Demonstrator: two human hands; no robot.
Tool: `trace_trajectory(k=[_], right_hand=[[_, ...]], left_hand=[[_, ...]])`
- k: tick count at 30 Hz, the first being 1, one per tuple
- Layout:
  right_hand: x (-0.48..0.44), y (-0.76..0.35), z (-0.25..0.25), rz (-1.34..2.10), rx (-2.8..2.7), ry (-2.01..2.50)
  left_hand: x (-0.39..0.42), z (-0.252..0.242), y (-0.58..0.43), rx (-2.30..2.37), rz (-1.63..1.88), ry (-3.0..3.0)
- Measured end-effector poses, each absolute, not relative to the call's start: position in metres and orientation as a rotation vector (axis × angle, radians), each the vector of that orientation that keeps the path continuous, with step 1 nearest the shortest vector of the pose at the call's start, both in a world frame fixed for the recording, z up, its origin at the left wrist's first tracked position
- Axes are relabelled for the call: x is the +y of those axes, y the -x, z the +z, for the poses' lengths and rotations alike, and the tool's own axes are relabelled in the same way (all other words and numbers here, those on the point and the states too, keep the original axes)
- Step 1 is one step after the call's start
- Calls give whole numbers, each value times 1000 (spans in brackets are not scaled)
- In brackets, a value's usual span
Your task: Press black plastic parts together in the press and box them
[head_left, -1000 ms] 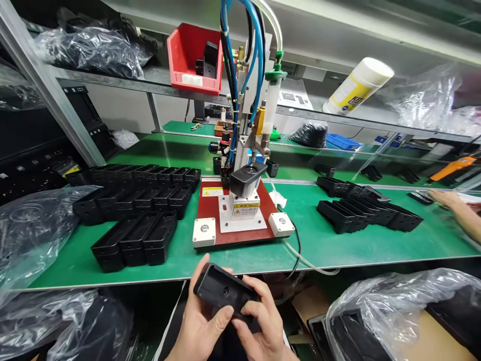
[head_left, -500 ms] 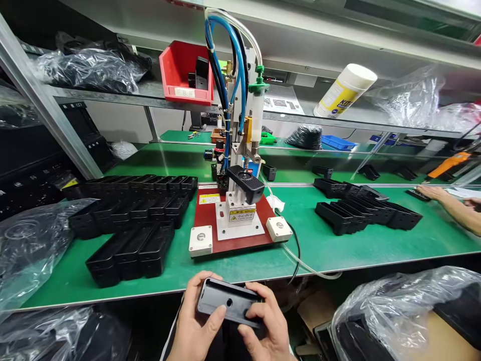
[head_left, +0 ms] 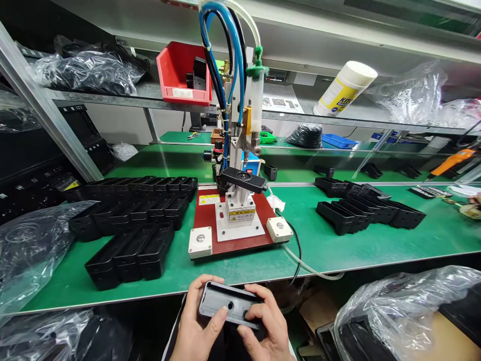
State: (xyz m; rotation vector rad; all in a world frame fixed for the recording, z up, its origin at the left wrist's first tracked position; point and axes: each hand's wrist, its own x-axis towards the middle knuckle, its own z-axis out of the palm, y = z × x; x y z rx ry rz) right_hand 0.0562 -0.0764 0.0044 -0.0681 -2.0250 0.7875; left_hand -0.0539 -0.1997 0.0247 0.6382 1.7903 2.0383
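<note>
In front of the bench edge I hold a black plastic housing (head_left: 240,312), an open oblong shell with a round hole in its floor. My left hand (head_left: 201,321) grips its left end, thumb resting inside near the hole. My right hand (head_left: 268,318) clasps the other end, fingers reaching over the rim into the shell. Beyond my hands stands a press-like machine (head_left: 240,215) on a red base, with a syringe (head_left: 256,95) and blue hoses. A black slotted part (head_left: 244,179) sits on its metal fixture.
Rows of black housings (head_left: 154,250) stand on the green bench (head_left: 300,260) at left, with a further group (head_left: 370,213) at right. Clear plastic bags (head_left: 409,306) lie below right. The shelf holds a red bin (head_left: 184,72) and a white canister (head_left: 345,89). A co-worker's hand (head_left: 475,198) shows far right.
On the machine the slotted part has turned to lie more crosswise. The co-worker's hand has drawn back right, uncovering a dark flat item. My hands keep their grip, with the housing slightly tilted.
</note>
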Motion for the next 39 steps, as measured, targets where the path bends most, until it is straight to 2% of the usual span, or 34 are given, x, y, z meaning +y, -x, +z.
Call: trace_trajectory(k=[6, 11, 16, 24, 31, 39], right_hand=[[-52, -43, 49, 661, -2011, -22], [-2, 3, 124, 428, -1902, -110], [50, 55, 174, 417, -1879, -33], [85, 87, 169, 605, -1948, 68], [68, 93, 164, 454, -1909, 61], [67, 98, 166, 444, -1781, -64]], left_hand=[[-188, 51, 86, 1788, 1978, -1037], [-131, 119, 149, 1744, 2018, -1513], [-62, 170, 207, 1858, 1995, -1647], [-23, 166, 232, 1713, 2000, -1299], [-16, 166, 235, 1679, 2085, -1250], [-13, 166, 236, 1642, 2116, -1360]])
